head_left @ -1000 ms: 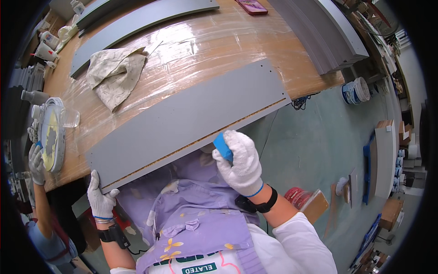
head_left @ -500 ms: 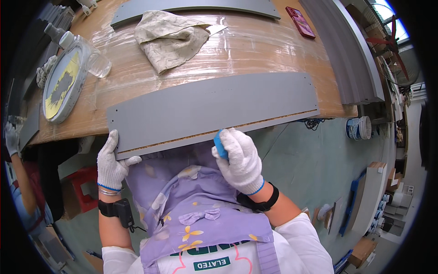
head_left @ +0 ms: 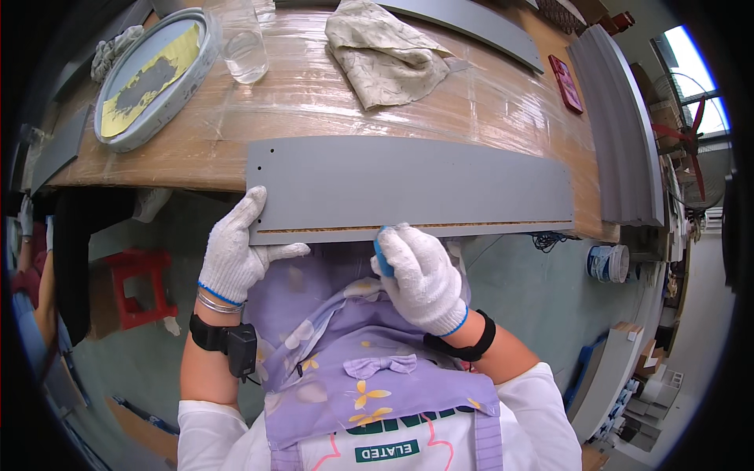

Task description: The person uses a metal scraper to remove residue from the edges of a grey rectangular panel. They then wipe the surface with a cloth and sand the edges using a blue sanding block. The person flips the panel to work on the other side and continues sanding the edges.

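Note:
A long grey panel [head_left: 416,180] lies at the table's front edge, its near side jutting out over my lap. Along that side runs a narrow groove [head_left: 322,230] with a rough brown inside, and small holes mark the panel's ends. My left hand [head_left: 234,255], in a white knit glove, grips the panel's near left corner, the thumb stretched along the front edge. In my gloved right hand [head_left: 424,279] is a small blue piece [head_left: 382,253], pinched between the fingers against the front edge by the groove. Most of the piece is hidden, so its kind is unclear.
On the wrapped table [head_left: 298,110] are a crumpled cloth [head_left: 385,55], a clear bottle [head_left: 245,59], a round lid [head_left: 200,59] with yellow sheet and grey paste, and a red phone [head_left: 565,83]. Grey panels [head_left: 616,125] are stacked right. A red stool [head_left: 141,286] and another person [head_left: 47,290] are left.
The panel has swung so its front edge runs nearly level across the view. The view has shifted, with the table items appearing further right. Both hands keep their holds.

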A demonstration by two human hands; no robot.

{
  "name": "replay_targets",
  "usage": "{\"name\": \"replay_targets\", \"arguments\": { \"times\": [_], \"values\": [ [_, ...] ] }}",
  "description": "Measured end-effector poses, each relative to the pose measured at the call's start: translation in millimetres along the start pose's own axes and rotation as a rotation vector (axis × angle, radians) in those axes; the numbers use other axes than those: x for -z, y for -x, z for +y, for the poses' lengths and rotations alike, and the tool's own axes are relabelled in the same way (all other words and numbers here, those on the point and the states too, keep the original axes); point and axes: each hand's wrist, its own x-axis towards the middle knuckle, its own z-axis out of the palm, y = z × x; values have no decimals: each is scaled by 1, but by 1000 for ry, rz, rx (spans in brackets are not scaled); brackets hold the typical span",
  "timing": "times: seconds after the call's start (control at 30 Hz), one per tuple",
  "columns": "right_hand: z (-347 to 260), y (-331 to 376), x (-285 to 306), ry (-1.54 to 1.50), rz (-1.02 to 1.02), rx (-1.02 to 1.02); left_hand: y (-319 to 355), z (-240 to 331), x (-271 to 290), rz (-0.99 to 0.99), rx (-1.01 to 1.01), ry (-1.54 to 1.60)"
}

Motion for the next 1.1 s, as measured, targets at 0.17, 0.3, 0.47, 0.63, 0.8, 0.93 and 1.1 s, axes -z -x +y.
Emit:
{"name": "replay_targets", "arguments": {
  "times": [0.17, 0.3, 0.47, 0.63, 0.8, 0.93, 1.1],
  "values": [
    [-14, -18, -13, 5, -143, 125, -1, 6, 14, -99, 60, 97],
    [8, 16, 19, 241, -101, -28, -6, 8, 39, -224, 31, 124],
    [-29, -22, -23, 157, -128, 69, -10, 4, 54, -269, 0, 76],
    [-79, -82, -65, 96, -247, 252, -20, -2, 68, -364, -75, 36],
    [-53, -48, -38, 203, -258, 153, -20, -8, 82, -287, -33, 226],
    [-70, -62, -55, 204, -241, 169, -13, -3, 80, -334, -30, 115],
    [-93, -86, -82, 213, -250, 285, 0, 3, 83, -274, -469, -722]
  ]
}}
